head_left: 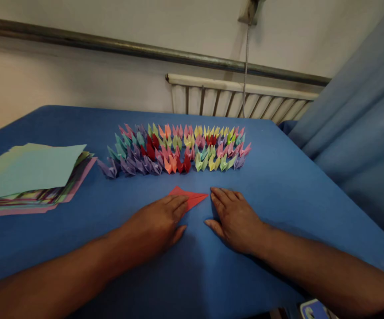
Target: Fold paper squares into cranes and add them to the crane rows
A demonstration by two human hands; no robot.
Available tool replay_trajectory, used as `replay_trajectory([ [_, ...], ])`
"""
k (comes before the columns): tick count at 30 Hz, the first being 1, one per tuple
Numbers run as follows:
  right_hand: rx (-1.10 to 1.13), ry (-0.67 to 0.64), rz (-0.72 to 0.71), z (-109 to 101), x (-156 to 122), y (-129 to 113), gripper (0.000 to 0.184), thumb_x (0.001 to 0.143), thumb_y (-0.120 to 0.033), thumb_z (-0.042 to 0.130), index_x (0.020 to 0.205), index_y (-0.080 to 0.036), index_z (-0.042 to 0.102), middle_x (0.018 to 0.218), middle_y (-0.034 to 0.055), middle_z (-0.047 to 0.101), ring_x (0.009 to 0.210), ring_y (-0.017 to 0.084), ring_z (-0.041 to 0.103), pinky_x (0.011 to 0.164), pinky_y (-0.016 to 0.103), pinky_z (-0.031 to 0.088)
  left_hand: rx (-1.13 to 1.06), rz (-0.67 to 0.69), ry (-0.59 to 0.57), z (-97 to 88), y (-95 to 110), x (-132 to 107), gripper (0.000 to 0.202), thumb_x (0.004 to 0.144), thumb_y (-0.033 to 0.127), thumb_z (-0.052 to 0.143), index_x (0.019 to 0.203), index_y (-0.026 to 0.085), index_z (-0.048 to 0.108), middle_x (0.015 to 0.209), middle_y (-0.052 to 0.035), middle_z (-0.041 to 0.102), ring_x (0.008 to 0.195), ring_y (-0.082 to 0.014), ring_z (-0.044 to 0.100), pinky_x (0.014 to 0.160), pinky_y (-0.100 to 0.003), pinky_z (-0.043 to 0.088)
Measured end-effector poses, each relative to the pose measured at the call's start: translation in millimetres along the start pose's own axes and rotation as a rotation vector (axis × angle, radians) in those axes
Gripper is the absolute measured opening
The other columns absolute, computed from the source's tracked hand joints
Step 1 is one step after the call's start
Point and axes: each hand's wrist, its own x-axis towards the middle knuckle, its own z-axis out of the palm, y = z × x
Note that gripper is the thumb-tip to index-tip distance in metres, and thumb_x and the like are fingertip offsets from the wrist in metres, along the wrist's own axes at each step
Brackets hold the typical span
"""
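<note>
A folded piece of red origami paper (195,200) lies on the blue table, its pointed tip toward the right. My left hand (165,217) rests flat on its left part, fingers stretched out and covering some of the folds. Just right of the tip, my right hand (236,217) lies on the table with its fingers extended and thumb apart, holding nothing. Beyond both hands stand rows of folded paper cranes (170,164) in purple, teal, red, pink, yellow and green.
A stack of coloured paper sheets (29,170) sits at the left of the blue table (278,177). Behind the table are a wall pipe (128,49) and a white radiator (208,82) with a hanging cord (246,62). A blue curtain (354,119) hangs at the right.
</note>
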Motion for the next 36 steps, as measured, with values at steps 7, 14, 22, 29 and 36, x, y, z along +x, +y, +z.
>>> replay_trajectory([
  [7,0.135,0.099,0.053,8,10,11,0.051,0.094,-0.034,0.045,0.138,-0.007,0.047,0.142,0.0168,0.050,0.129,0.030,0.045,0.108,0.047,0.036,-0.060,-0.026,-0.137,-6.9,-6,2,0.050,0.086,0.012,0.043,0.135,0.014,0.051,0.135,-0.0136,0.058,0.122,-0.0272,0.055,0.102,-0.042,0.044],
  [14,0.211,0.065,0.029,5,21,-8,0.051,0.091,-0.030,0.048,0.139,-0.012,0.046,0.146,0.0151,0.045,0.134,0.027,0.039,0.111,0.048,0.031,-0.079,-0.078,-0.116,-15.4,-3,11,0.040,0.091,0.017,0.045,0.130,0.015,0.053,0.123,-0.0108,0.065,0.109,-0.0238,0.061,0.097,-0.037,0.046],
  [22,0.223,-0.034,-0.009,-7,50,-28,0.053,0.088,-0.036,0.053,0.135,-0.012,0.052,0.145,0.0157,0.046,0.131,0.031,0.041,0.107,0.048,0.034,-0.093,-0.061,-0.108,-25.1,4,10,0.040,0.081,0.026,0.063,0.119,0.013,0.060,0.117,-0.0130,0.065,0.110,-0.0282,0.059,0.099,-0.041,0.045],
  [29,0.220,-0.086,-0.188,3,44,-12,0.069,0.092,-0.049,0.048,0.148,-0.011,0.034,0.155,0.0164,0.032,0.140,0.032,0.029,0.112,0.051,0.025,0.046,-0.008,-0.089,-9.4,3,5,0.034,0.091,0.015,0.046,0.120,0.004,0.061,0.122,-0.0183,0.063,0.113,-0.0279,0.058,0.102,-0.038,0.042],
  [36,0.294,-0.046,-0.224,8,49,-1,0.073,0.088,-0.053,0.056,0.146,-0.014,0.039,0.152,0.0145,0.037,0.138,0.031,0.033,0.113,0.049,0.025,0.000,-0.027,-0.052,-5.4,-5,7,0.034,0.091,0.012,0.043,0.120,0.011,0.060,0.114,-0.0127,0.066,0.104,-0.0248,0.061,0.093,-0.038,0.046],
])
